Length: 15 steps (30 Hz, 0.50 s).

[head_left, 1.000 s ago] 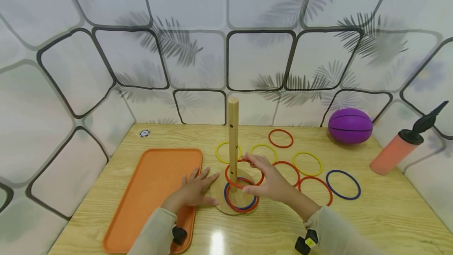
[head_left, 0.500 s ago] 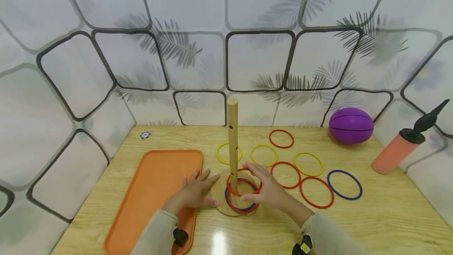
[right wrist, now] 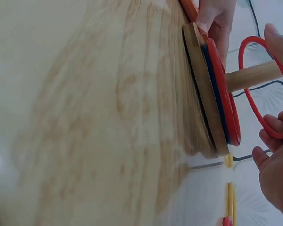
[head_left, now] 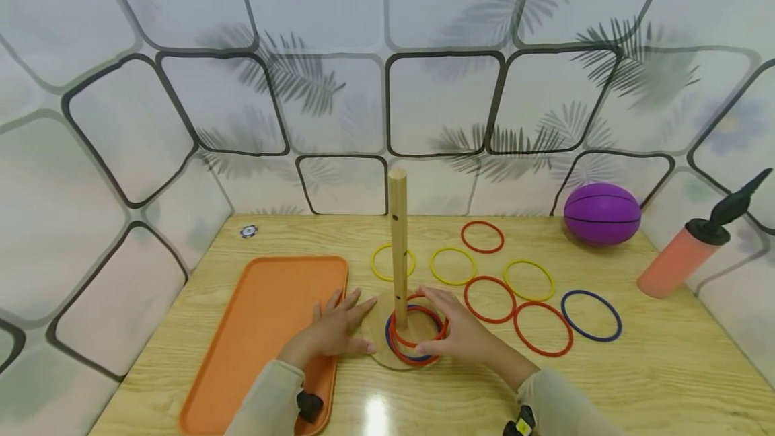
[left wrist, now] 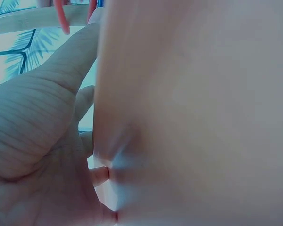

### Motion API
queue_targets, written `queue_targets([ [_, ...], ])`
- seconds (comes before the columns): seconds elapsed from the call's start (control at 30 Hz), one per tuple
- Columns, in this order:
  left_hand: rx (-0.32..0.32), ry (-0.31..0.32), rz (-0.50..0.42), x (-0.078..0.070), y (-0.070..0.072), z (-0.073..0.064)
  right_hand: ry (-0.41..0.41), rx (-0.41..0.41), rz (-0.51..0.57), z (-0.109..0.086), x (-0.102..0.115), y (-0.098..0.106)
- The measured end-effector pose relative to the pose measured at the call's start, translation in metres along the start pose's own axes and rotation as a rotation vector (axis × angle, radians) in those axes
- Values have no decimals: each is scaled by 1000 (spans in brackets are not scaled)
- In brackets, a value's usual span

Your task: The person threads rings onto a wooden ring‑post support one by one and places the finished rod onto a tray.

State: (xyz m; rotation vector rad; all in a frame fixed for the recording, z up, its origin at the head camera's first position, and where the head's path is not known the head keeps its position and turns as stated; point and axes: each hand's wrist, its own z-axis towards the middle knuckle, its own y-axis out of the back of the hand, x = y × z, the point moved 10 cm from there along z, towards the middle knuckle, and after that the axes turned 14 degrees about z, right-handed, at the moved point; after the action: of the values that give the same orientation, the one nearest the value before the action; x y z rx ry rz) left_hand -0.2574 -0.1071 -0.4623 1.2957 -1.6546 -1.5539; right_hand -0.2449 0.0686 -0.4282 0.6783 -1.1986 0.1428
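Observation:
My right hand (head_left: 463, 334) pinches a red ring (right wrist: 241, 61) between thumb and fingers. This ring encircles the upright wooden post (head_left: 397, 241) and, in the right wrist view, hangs above a stacked red ring (right wrist: 216, 66) and blue ring (right wrist: 212, 77). Those two lie around the post on its round wooden base (head_left: 377, 350). With fingers spread, my left hand (head_left: 329, 330) rests at the base's left side, over the right rim of an orange tray (head_left: 260, 342). My left palm (left wrist: 37, 132) fills part of the left wrist view.
Right of and behind the post lie several loose rings: yellow ones (head_left: 527, 261), red ones (head_left: 543, 356) and a blue one (head_left: 591, 293). A purple ball (head_left: 602, 214) and a pink hand pump (head_left: 684, 258) stand at the right. A small chip (head_left: 249, 231) lies back left.
My right hand has lowered the red ring along the post, closer to the stacked rings. The left hand has stayed in place.

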Motion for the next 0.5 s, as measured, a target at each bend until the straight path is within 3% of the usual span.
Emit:
queue_targets([
  [0.2, 1, 5, 7, 2, -2, 1, -31, 25, 11, -2, -8, -2],
  [0.5, -3, -2, 20, 3, -4, 3, -15, 61, 6, -3, -14, -5],
])
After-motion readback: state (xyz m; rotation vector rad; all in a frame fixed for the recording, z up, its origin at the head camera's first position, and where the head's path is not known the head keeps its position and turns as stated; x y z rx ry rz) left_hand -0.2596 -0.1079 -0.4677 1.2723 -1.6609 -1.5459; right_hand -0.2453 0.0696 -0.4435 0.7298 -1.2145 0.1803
